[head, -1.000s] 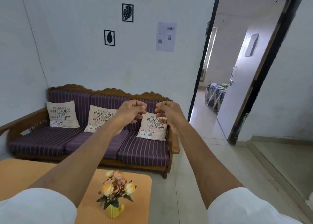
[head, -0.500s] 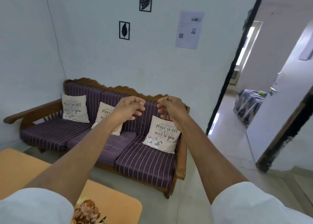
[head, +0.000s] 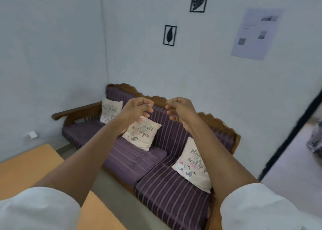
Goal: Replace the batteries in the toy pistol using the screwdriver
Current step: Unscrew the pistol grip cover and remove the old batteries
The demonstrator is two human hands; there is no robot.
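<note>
left arm: stretched forward, bare forearm, white sleeve at the shoulder | left hand (head: 137, 110): raised, fingers curled inward, holds nothing | right arm: stretched forward, white sleeve | right hand (head: 181, 110): same height, fingers curled, holds nothing | hands: near each other, apart, curled fingers facing across a small gap

The sofa (head: 156, 177) wears purple cushions with thin pale stripes on a dark brown wooden frame. Its pillows (head: 142, 133) are cream with dark and pink lettering. The desk (head: 26, 168) is orange — the walls pale blue-white, the leaf frames (head: 169, 35) black, the sleeves (head: 261, 209) white.
</note>
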